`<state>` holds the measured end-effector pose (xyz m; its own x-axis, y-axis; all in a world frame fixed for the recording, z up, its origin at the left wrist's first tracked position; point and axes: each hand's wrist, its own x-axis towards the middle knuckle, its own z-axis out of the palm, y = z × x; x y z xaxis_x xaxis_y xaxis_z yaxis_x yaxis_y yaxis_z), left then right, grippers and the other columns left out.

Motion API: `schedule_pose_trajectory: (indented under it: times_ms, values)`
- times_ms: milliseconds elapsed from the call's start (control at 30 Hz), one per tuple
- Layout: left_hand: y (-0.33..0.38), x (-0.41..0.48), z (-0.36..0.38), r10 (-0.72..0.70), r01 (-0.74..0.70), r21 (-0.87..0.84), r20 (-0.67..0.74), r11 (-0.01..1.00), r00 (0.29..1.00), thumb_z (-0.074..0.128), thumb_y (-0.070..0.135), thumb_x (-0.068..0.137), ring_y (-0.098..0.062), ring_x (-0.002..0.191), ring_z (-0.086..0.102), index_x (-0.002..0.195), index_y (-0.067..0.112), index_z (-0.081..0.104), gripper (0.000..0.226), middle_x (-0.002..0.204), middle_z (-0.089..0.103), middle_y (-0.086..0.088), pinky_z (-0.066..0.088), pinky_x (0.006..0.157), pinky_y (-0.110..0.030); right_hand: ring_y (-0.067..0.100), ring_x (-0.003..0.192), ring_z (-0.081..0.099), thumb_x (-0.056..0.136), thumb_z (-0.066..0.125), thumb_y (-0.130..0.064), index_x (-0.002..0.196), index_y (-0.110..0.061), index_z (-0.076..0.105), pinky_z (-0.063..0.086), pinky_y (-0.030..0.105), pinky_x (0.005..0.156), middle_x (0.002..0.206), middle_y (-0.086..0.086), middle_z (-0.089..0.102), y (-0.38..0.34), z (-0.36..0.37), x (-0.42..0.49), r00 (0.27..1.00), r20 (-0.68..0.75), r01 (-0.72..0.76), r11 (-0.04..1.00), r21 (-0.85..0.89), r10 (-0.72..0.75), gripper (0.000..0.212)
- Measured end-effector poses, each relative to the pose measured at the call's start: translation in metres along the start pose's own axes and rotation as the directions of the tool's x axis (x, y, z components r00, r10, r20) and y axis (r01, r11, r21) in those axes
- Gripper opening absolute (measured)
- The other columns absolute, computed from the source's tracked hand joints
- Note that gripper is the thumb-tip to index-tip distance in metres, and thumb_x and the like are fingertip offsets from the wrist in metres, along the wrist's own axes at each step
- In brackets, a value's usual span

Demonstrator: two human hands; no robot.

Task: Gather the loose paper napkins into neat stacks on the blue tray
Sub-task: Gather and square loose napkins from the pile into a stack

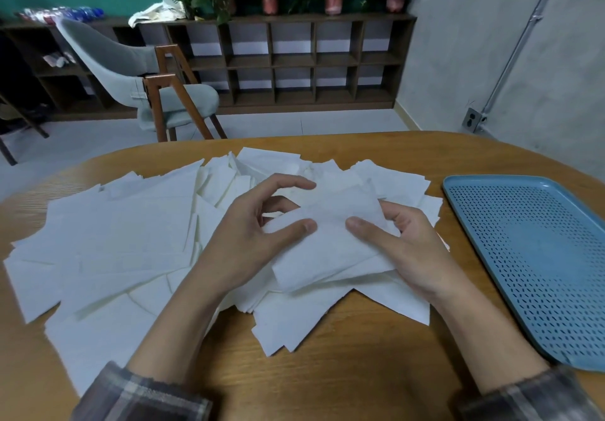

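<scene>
Pinching a thin stack (pixel 327 240) at centre, the left hand (pixel 248 234) and right hand (pixel 412 250) each hold it in a narrow grip. Napkins (pixel 114 240) litter the table (pixel 360 355); the tray (pixel 540 256) lies right.

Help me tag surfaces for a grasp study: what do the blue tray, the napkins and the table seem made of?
Blue tray: probably plastic, matt, with a moulded rim and rows of small slots. Napkins: thin white paper, matt, limp and creased. Table: wood or wood-look veneer, showing grain lines and a slight sheen.
</scene>
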<state>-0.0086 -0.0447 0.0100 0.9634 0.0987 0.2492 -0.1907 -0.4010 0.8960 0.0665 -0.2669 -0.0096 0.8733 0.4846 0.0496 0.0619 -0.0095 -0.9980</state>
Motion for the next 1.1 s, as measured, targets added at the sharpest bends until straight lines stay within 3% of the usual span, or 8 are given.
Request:
schedule_pose_trajectory:
  times_ms: [200, 300, 433, 633, 767, 933, 1033, 1100]
  values:
    - [-0.002, -0.001, 0.002, -0.06, 0.06, -0.043, 0.006, 0.997, 0.998, 0.089, 0.022, 0.082, -0.01, 0.096, 0.071, 0.138, 0.048, 0.054, 0.071, 0.094, 0.074, 0.005, 0.056, 0.074, -0.021, 0.019, 0.103, 0.077, 0.098, 0.07, -0.022, 0.114, -0.016, 0.079, 0.059, 0.033, 0.085, 0.11, 0.0, 0.08, 0.002, 0.001, 0.001, 0.996, -0.091, -0.013, 0.998, 0.056, 0.018, 0.018]
    - [-0.002, -0.001, 0.002, -0.067, 0.066, -0.053, -0.016, 0.996, 0.998, 0.087, 0.018, 0.085, -0.015, 0.092, 0.075, 0.137, 0.043, 0.056, 0.065, 0.094, 0.076, 0.001, 0.061, 0.071, -0.032, 0.021, 0.109, 0.076, 0.099, 0.069, -0.019, 0.12, -0.017, 0.075, 0.06, 0.031, 0.086, 0.117, 0.001, 0.079, 0.002, 0.0, 0.002, 0.998, -0.068, 0.008, 0.995, 0.103, -0.001, 0.022]
    - [0.002, 0.0, 0.005, -0.08, 0.079, -0.057, -0.022, 0.995, 0.997, 0.086, 0.015, 0.085, -0.008, 0.076, 0.073, 0.134, 0.034, 0.06, 0.059, 0.085, 0.078, 0.005, 0.047, 0.058, -0.012, 0.019, 0.113, 0.074, 0.095, 0.07, -0.022, 0.126, -0.021, 0.071, 0.057, 0.033, 0.092, 0.122, -0.001, 0.077, 0.002, 0.001, 0.002, 1.0, -0.013, 0.026, 0.995, 0.101, -0.025, 0.031]
    - [0.001, -0.001, 0.005, -0.071, 0.07, -0.047, -0.004, 0.996, 0.997, 0.088, 0.015, 0.082, -0.005, 0.07, 0.071, 0.135, 0.034, 0.061, 0.062, 0.076, 0.075, 0.01, 0.044, 0.057, -0.008, 0.01, 0.12, 0.067, 0.091, 0.074, -0.028, 0.13, -0.035, 0.067, 0.055, 0.026, 0.092, 0.128, -0.012, 0.071, 0.003, 0.0, 0.003, 0.997, 0.013, 0.079, 0.997, 0.006, -0.079, 0.04]
    - [0.001, -0.001, 0.006, -0.063, 0.064, -0.043, 0.027, 0.997, 0.998, 0.088, 0.014, 0.082, -0.005, 0.067, 0.07, 0.135, 0.033, 0.062, 0.063, 0.074, 0.074, 0.012, 0.044, 0.058, -0.008, 0.001, 0.14, 0.048, 0.096, 0.073, -0.027, 0.132, -0.047, 0.063, 0.042, 0.031, 0.117, 0.142, -0.026, 0.059, 0.005, 0.0, 0.005, 0.994, -0.009, 0.111, 0.987, -0.115, -0.112, 0.043]
    - [-0.011, 0.0, 0.009, -0.052, 0.051, -0.006, -0.026, 0.999, 0.998, 0.088, 0.031, 0.083, -0.015, 0.092, 0.073, 0.131, 0.041, 0.063, 0.056, 0.092, 0.076, 0.003, 0.054, 0.074, -0.021, -0.006, 0.145, 0.039, 0.096, 0.073, -0.027, 0.141, -0.051, 0.053, 0.027, 0.035, 0.128, 0.148, -0.032, 0.051, 0.004, 0.001, 0.004, 0.986, -0.027, 0.155, 0.968, -0.197, -0.163, 0.055]
    - [-0.012, 0.001, 0.013, -0.014, 0.025, 0.077, -0.141, 0.997, 0.99, 0.084, 0.05, 0.08, -0.004, 0.111, 0.063, 0.129, 0.047, 0.064, 0.053, 0.113, 0.067, 0.017, 0.052, 0.085, -0.018, 0.012, 0.138, 0.056, 0.094, 0.074, -0.023, 0.146, -0.049, 0.046, 0.048, 0.044, 0.115, 0.148, -0.013, 0.058, 0.003, 0.001, 0.004, 0.98, -0.036, 0.196, 0.981, -0.017, -0.196, 0.064]
    - [-0.008, -0.001, 0.015, -0.057, 0.055, -0.024, -0.087, 0.998, 0.995, 0.082, 0.05, 0.082, 0.0, 0.117, 0.063, 0.132, 0.05, 0.062, 0.054, 0.124, 0.065, 0.023, 0.056, 0.092, -0.021, 0.021, 0.125, 0.067, 0.092, 0.072, -0.017, 0.145, -0.046, 0.042, 0.059, 0.043, 0.1, 0.136, -0.001, 0.068, 0.003, 0.0, 0.003, 0.981, -0.035, 0.196, 0.968, 0.156, -0.193, 0.068]
